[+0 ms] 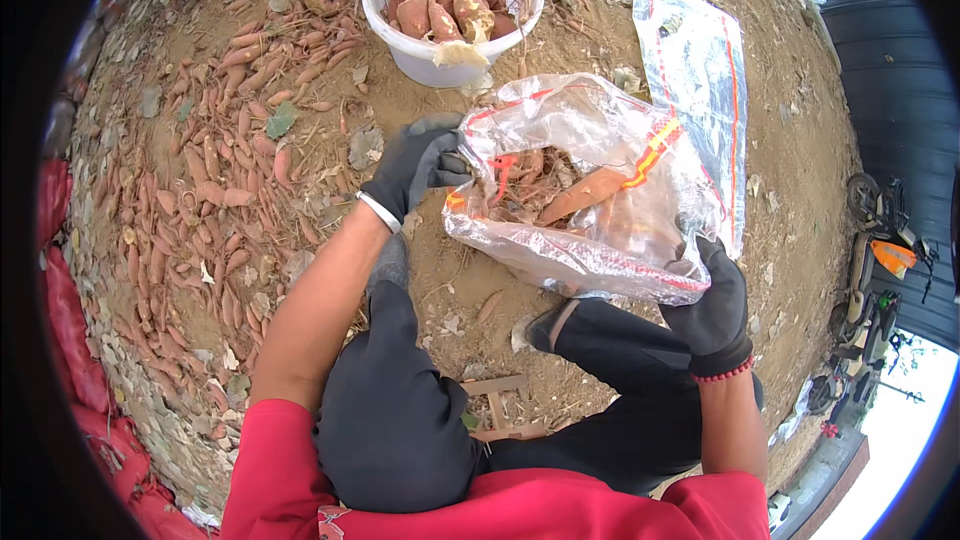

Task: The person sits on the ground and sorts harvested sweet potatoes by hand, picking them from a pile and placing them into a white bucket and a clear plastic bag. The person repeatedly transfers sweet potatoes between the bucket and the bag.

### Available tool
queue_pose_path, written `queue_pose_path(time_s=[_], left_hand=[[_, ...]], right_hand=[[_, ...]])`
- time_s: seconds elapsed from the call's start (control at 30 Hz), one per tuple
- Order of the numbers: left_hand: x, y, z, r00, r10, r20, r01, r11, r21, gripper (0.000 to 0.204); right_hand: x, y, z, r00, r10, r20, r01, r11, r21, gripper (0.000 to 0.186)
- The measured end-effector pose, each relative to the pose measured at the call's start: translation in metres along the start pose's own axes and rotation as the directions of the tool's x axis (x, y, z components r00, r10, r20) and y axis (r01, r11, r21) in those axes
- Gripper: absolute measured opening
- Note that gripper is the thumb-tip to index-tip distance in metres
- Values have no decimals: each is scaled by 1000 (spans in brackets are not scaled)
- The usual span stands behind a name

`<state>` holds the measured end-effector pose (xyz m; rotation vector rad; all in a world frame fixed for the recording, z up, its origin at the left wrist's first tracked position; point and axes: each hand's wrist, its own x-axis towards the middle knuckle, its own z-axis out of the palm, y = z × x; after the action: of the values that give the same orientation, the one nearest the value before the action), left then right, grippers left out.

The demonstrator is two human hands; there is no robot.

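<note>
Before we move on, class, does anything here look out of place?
One mild oddity: a broad green leaf lies among the loose sweet potatoes, left of the clear bag; its colour stands out against the reddish roots.

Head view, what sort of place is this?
Probably an outdoor yard or farm lot: bare dirt ground, reddish tubers strewn over it, and two-wheelers parked beside a dark ribbed wall.

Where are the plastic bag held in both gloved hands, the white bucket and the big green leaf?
Held plastic bag (pixel 565 259): head view, on its near side wall.
White bucket (pixel 424 67): head view, on its outer wall.
Big green leaf (pixel 281 120): head view, middle of its blade.
</note>
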<state>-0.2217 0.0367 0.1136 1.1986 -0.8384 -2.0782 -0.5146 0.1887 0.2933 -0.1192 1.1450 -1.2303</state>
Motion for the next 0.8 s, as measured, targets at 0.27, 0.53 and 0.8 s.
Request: queue_pose_path(time_s=[0.27,0.53,0.8], left_hand=[[4,53,-58,883,88,-461,-146,985,-91,70],[90,122,-64,825,174,-538,-192,981,22,74],[66,92,-53,850,248,-465,-189,967,171,28]], right_hand=[[51,-19,3,997,68,47,-59,984,-169,47],[123,-13,6,994,-71,82,80,990,-113,44],[188,-5,-4,998,6,69,-13,995,96,29]])
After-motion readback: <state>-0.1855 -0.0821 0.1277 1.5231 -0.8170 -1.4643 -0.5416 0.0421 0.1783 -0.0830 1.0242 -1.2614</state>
